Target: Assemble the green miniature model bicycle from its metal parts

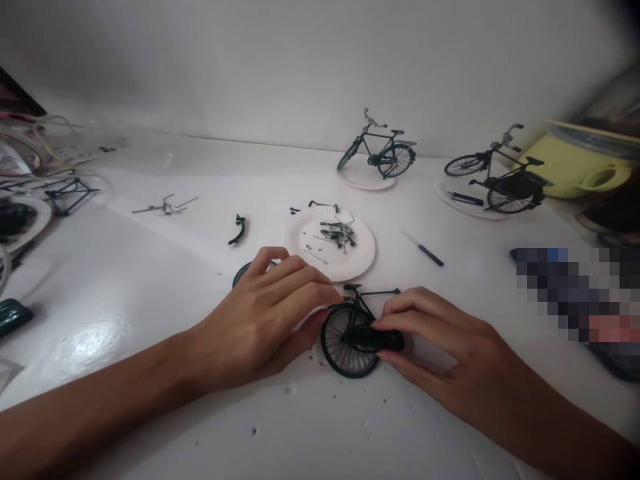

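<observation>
A miniature bicycle (350, 340) with a dark frame, saddle and spoked rear wheel stands on the white table in front of me. My right hand (440, 333) pinches its dark chain case between thumb and fingers, right of the wheel. My left hand (280, 310) is curled at the back of the wheel, its fingertips closed on the bicycle's rear edge; their exact grip is partly hidden. Behind my left hand, part of another small wheel (243, 273) shows. No front wheel is visible on the bicycle.
A paper plate (367, 257) holds small metal parts. A small screwdriver (424, 249), a curved green mudguard (240, 230) and a grey metal piece (167, 205) lie around it. Two finished-looking miniature bicycles, one green (383, 150), one black (505, 177), stand behind, near a yellow mug (565, 160).
</observation>
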### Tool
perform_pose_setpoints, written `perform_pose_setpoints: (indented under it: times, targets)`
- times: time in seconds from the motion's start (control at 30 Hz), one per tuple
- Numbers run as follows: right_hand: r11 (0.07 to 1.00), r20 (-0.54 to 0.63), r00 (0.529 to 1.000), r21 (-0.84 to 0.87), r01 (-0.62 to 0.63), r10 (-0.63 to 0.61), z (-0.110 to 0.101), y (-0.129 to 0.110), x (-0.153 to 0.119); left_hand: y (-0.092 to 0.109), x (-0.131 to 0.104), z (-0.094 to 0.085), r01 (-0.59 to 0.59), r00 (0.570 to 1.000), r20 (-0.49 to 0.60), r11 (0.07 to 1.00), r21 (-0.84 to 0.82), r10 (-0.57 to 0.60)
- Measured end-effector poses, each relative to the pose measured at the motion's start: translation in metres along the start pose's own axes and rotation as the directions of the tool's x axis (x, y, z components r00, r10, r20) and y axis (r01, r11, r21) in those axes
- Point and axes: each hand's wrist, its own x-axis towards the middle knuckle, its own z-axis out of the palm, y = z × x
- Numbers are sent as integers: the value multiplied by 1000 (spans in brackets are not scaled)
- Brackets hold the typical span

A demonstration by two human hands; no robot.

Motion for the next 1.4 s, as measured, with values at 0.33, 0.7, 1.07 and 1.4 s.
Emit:
perform_pose_setpoints:
  times: [0.33, 0.7, 1.07, 1.4]
  targets:
    - [993, -108, 989, -65, 93, -100, -6, -4, 0, -1, 2, -1, 1, 1000, 0, 1000, 11, -1]
    - [956, -108, 951, -80, 283, -290, -3, -6, 2, -27, 0, -5, 180, 981, -100, 977, 111, -169]
    - [951, -133, 942, -83, 298, -307, -1, -10, 0, -49, -1, -9, 279, 957, -132, 949, 151, -260]
    - [947, -226, 921, -29, 320, -318, 2, -7, -1, -54, 3, -16, 259, 966, -78, 918, 299, -247]
